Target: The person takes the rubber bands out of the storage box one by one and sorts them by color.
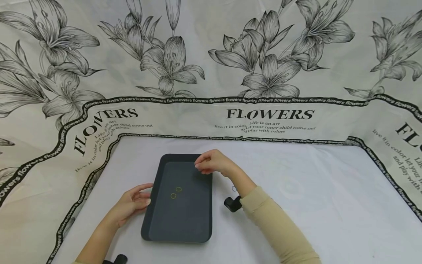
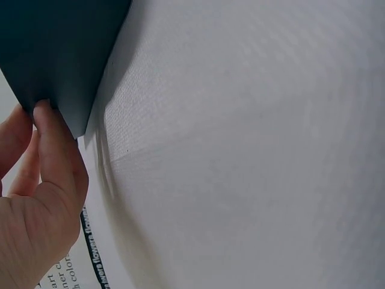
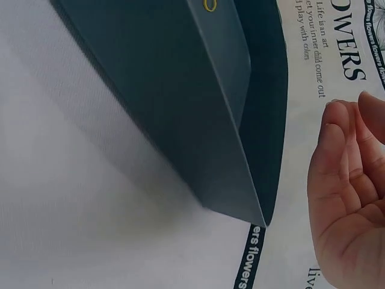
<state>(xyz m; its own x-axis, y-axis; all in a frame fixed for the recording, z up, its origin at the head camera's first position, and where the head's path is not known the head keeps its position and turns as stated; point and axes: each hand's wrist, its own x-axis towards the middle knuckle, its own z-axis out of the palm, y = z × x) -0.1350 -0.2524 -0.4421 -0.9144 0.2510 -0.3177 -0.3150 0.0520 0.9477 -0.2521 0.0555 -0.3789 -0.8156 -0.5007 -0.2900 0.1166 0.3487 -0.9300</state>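
Note:
A dark grey rectangular tray [image 1: 178, 223] lies on the white tabletop. Two thin yellow rings [image 1: 173, 196] sit on its floor, close together; one yellow ring [image 3: 209, 5] also shows in the right wrist view. Beside the tray's left wall is my left hand [image 1: 132, 203], its fingertips touching the outer side. In the left wrist view that hand [image 2: 45, 192] meets the wall near a corner. Over the far right corner hovers my right hand [image 1: 214, 162], fingers loosely bent and thumb close to them. Nothing shows between the fingertips of this hand [image 3: 349, 186] in the right wrist view.
A small thin ring [image 1: 234, 188] lies on the table right of the tray, next to my right forearm. Black devices [image 1: 232, 204] show near both wrists. A flower-printed cloth [image 1: 270, 121] with lettering borders the white tabletop [image 1: 313, 205] and rises behind it.

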